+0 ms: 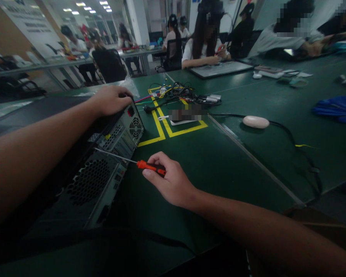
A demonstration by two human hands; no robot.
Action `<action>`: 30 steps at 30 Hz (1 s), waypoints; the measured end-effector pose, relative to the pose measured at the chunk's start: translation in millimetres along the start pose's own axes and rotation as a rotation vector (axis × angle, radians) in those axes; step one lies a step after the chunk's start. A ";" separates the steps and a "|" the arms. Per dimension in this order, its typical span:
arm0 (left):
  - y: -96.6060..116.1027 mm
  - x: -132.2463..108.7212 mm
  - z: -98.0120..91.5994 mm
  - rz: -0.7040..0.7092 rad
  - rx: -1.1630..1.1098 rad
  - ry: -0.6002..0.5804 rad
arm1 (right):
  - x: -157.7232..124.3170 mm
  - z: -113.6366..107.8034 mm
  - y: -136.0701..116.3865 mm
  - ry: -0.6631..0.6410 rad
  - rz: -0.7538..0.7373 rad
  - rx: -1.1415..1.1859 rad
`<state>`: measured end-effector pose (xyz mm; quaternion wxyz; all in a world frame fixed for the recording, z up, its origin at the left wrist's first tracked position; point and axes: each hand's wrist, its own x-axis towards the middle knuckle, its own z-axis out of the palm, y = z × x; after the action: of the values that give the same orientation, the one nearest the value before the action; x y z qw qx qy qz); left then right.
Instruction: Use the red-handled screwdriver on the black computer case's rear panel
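Observation:
A black desktop computer case (89, 179) lies on the left of the green table, its rear panel with vents and ports turned toward the right. My right hand (173, 179) is closed around the orange and black handle of a screwdriver (150, 167). The thin metal shaft points left, and its tip meets the rear panel near the case's upper edge; what it touches there is too dark to tell. My left hand (111, 100) rests on top of the case at its far corner, fingers bent over the edge and partly hidden.
Beyond the case lies a tangle of cables (181, 92) by yellow tape marks (187, 132). A white device (187, 115), a black cord with a pale oval piece (256, 122) and blue cloth (336, 109) lie farther right. A person (204, 46) sits across the table.

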<state>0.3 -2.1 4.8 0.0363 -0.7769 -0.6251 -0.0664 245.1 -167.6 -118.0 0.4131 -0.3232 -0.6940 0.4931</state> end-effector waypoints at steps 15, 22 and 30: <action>2.9 -1.0 0.1 -0.035 -0.007 0.021 | -1.5 1.9 -1.0 -0.086 0.028 0.030; 0.6 0.8 1.2 -0.021 -0.011 0.025 | -1.6 3.1 0.9 -0.054 -0.011 0.048; 3.2 -0.1 0.9 -0.046 -0.013 0.028 | -0.1 0.5 1.2 0.001 -0.029 -0.014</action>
<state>3.4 -2.8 4.0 0.0387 -0.7616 -0.6417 -0.0821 244.7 -167.5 -119.3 0.4182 -0.3161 -0.7020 0.4821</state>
